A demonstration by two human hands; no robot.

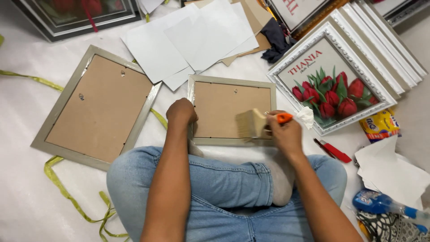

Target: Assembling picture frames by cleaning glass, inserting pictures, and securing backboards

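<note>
Brown backing board faces up on the small silver frame [231, 110], which lies flat on the floor right in front of the crossed legs in jeans [224, 179]. Right hand [286, 133] is clenched around the orange handle of a wide paintbrush [253, 124], bristles pointing left across the frame's lower right part, so the brush's long axis runs pretty much sideways, along the frame's bottom edge. Left hand [181, 112] is balled up and pressing on the frame's left edge, not gripping anything as far as I can see. So the frame sits between both hands, with the brush hand nearer the backing.

Around it: a bigger silver frame [97, 107] face down to the left, white paper sheets [197, 38] behind, a white ornate frame with red tulips [333, 78] on the right, and a red cutter [333, 151] near the right knee.
</note>
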